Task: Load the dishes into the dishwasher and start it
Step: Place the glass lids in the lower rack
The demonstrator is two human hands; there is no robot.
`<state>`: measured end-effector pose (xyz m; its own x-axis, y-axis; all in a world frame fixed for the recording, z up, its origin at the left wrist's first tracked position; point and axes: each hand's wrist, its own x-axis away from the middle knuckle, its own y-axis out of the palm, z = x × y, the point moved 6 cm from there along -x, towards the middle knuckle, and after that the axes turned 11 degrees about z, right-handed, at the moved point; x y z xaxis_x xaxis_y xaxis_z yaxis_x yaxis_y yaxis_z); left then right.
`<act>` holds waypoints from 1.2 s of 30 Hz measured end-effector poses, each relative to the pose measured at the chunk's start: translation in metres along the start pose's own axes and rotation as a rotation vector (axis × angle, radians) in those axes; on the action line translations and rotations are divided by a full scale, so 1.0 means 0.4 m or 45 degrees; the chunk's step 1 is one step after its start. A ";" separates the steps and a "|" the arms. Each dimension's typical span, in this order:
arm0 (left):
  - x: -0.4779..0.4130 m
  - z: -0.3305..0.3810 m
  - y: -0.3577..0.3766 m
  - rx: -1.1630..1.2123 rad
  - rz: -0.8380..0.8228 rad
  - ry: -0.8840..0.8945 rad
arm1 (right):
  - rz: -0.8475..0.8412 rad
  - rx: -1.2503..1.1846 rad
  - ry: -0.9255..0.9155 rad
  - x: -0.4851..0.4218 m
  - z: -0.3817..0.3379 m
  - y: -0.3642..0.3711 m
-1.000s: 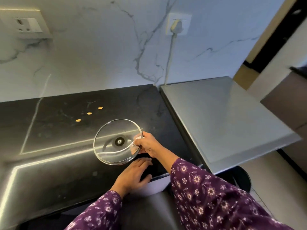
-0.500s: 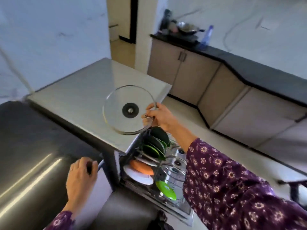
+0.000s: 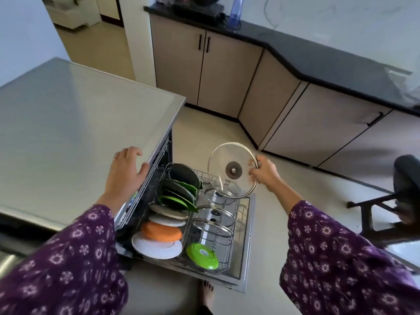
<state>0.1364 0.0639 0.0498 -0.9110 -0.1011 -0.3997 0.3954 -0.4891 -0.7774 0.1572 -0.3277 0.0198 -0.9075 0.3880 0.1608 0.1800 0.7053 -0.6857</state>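
Nearest you, the pulled-out rack [image 3: 227,266] sits over the lowered dishwasher door [image 3: 247,242]. A white plate [image 3: 156,247], an orange plate [image 3: 161,231] and a green lid [image 3: 202,255] stand along its front. Two racked lids [image 3: 213,215] are upright in the row at three o'clock from the plates.

Your left hand [image 3: 127,171] lay on the dark table [image 3: 22,235] a second ago. It now rests on the front lip of the dishwasher's steel top [image 3: 79,123], at ten o'clock from the rack, its grip spread and holding nothing.

Your right hand [image 3: 264,172] still pinches the rim of the glass lid [image 3: 231,170], thumb towards you and fingers curled behind. A second ago that lid was just leaving the table; half a second ago it was crossing the steel top. Now it hangs tilted, nearly on edge, above the rack's far corner at about one o'clock, clear of the wires.

So the carry looks done and placing is what remains, probably lowering it on edge beyond the racked lids. Whether a slot is free there I cannot tell. The door is still down, so the start comes later.
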 end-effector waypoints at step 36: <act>-0.294 -0.073 0.361 -0.227 0.126 0.068 | -0.238 0.957 -0.576 -0.617 0.540 0.731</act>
<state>0.3040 0.0303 -0.0295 -0.8613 -0.0929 -0.4996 0.5012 -0.3173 -0.8051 0.3516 -0.3455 -0.3737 -0.9884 -0.0774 0.1303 -0.1376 0.0969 -0.9857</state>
